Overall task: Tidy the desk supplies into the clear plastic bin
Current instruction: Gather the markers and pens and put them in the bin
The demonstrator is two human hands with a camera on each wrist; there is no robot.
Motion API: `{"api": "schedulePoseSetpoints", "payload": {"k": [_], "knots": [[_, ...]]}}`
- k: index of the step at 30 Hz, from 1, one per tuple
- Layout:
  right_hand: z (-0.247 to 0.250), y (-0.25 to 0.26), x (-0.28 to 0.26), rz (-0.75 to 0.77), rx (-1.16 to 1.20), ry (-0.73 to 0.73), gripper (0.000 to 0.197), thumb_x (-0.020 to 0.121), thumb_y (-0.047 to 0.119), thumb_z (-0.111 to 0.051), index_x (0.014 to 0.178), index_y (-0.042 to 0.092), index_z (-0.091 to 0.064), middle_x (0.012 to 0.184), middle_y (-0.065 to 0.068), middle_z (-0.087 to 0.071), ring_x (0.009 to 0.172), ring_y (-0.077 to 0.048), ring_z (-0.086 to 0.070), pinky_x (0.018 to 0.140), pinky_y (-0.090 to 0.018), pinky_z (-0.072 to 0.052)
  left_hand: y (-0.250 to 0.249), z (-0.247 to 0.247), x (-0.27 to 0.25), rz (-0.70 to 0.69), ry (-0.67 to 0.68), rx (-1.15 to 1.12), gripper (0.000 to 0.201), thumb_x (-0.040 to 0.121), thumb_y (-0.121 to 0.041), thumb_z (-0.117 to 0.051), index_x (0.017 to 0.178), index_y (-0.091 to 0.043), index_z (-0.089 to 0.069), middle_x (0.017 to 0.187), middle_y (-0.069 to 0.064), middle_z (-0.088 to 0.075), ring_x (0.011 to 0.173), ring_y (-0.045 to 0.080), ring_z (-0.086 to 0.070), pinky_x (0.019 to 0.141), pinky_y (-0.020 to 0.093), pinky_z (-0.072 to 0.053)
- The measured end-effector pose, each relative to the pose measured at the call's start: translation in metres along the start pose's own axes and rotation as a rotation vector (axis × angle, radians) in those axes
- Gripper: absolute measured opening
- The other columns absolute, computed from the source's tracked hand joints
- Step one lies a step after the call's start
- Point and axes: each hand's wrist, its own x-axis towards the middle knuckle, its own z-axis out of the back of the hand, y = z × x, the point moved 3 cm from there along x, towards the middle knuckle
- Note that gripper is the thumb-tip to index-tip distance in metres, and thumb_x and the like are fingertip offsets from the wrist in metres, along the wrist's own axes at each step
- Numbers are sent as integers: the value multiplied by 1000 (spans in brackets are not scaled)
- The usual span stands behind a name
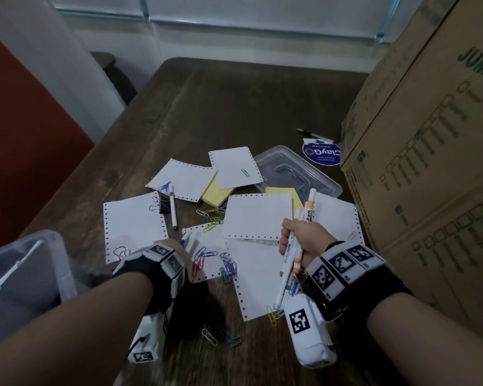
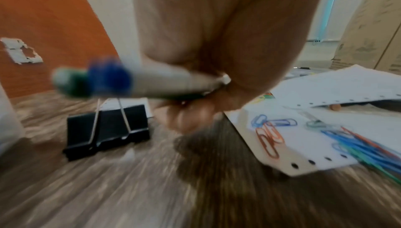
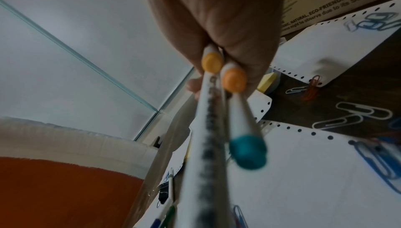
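Note:
The clear plastic bin [image 1: 25, 268] stands at the table's near left corner. My left hand [image 1: 176, 246] grips two white markers with blue and green caps [image 2: 104, 80] just above the table, right of the bin. My right hand [image 1: 293, 240] grips a bundle of white markers [image 1: 304, 227], some with orange caps [image 3: 234, 80], over the papers. One green-tipped marker [image 1: 173, 207] lies on the table beside a black binder clip [image 1: 164, 207]. Coloured paper clips [image 1: 207, 254], yellow sticky notes [image 1: 215, 193] and white perforated sheets [image 1: 134, 227] are scattered across the middle.
Tall cardboard boxes [image 1: 430, 135] wall off the right side. A clear lid [image 1: 299, 171] lies upside down behind the papers, with a round blue sticker [image 1: 321, 154] and a pen [image 1: 315, 134] beyond it. Bare wooden tabletop [image 1: 248, 101] extends to the far edge.

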Motion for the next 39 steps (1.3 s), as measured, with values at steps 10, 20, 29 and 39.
{"api": "schedulePoseSetpoints", "payload": {"k": [10, 20, 29, 39], "knots": [[1, 11, 19, 16, 62, 47, 23, 96, 21, -48, 76, 10, -52, 61, -3, -54, 38, -11, -50, 42, -18, -44, -39, 50, 27, -90, -150, 89, 22, 89, -19, -56, 74, -4, -51, 82, 11, -54, 83, 25, -55, 54, 26, -40], [0, 24, 39, 58, -53, 142, 20, 98, 19, -42, 84, 13, -55, 86, -1, -64, 82, -18, -62, 87, -36, -46, -37, 37, 61, -100, -180, 176, 38, 95, -29, -48, 111, 4, -60, 114, 19, -64, 109, 32, -61, 91, 35, -47], [-3, 46, 38, 110, -70, 222, 22, 100, 22, -35, 110, 12, -51, 118, -7, -58, 110, -23, -56, 85, -36, -43, -70, 61, 28, -166, -210, -252, 29, 95, -13, -43, 114, 6, -55, 117, 23, -60, 110, 38, -57, 84, 36, -45], [7, 87, -1, 143, 264, 265, 22, 98, 22, -41, 97, 10, -59, 117, -16, -64, 97, -28, -67, 73, -39, -57, -145, 67, -113, -654, 571, -506, 19, 93, -17, -55, 75, -12, -59, 45, -9, -57, 34, 1, -39, 31, 11, -20]]}}
